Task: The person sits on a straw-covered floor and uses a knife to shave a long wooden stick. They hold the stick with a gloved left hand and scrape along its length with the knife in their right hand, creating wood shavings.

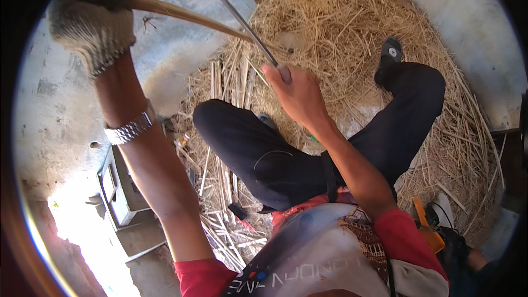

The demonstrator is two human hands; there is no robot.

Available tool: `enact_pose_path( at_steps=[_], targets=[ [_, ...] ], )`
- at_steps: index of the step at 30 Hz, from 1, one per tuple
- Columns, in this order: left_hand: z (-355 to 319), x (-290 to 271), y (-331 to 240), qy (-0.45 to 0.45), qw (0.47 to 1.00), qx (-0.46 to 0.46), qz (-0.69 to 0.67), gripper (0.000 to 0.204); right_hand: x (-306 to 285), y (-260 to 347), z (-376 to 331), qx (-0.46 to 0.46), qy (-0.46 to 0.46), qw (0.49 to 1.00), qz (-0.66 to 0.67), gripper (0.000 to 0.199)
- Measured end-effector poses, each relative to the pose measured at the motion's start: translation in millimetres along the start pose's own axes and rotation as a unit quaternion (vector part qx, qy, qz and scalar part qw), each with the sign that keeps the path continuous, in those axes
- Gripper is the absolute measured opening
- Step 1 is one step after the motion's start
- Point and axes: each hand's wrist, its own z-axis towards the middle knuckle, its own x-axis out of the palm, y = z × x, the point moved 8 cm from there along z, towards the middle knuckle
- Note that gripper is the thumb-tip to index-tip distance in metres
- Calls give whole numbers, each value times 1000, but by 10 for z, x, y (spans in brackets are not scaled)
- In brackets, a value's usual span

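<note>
At the upper left, my left hand (93, 25) wears a knitted grey glove, dark over the fingers. It is closed around a pale bamboo-like strip (187, 15), which slopes down to the right. Bare and closed, my right hand (300, 96) grips the short handle of a knife (236, 15) above my spread legs. The long, narrow metal blade points up and left and crosses the strip near its lower right part. Whether blade and strip touch, I cannot tell. The knife's tip runs out at the top edge of the picture.
Pale shavings (341, 11) heap beyond my legs, and loose split strips (234, 80) lie left of them. Grey wall surfaces (467, 16) rise at both sides. Hollow blocks (124, 198) stand lower left. An orange object (429, 228) and a partly seen dark item lie lower right.
</note>
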Motion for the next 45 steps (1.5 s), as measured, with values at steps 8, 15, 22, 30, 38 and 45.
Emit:
enact_pose_path(
  at_steps=[8,15,22,30,38,45],
  targets=[
    [-40,40,67,-48,997,29,55,40,185,-1620,-135,170,116,967,-149,47],
    [278,167,375,225,971,-52,-57,40,-59,-1232,-176,247,87,965,-9,56],
    [43,26,88,-84,975,115,169,37,107,-479,-178,70,59,995,37,44],
    [-121,143,170,-127,979,122,101,22,54,-1409,-299,220,87,971,-31,55],
    [-109,20,-50,-221,919,186,268,21,137,-636,-250,79,44,995,48,53],
    [-116,18,49,-235,913,181,279,26,146,-973,-431,305,84,943,106,50]
  ],
)
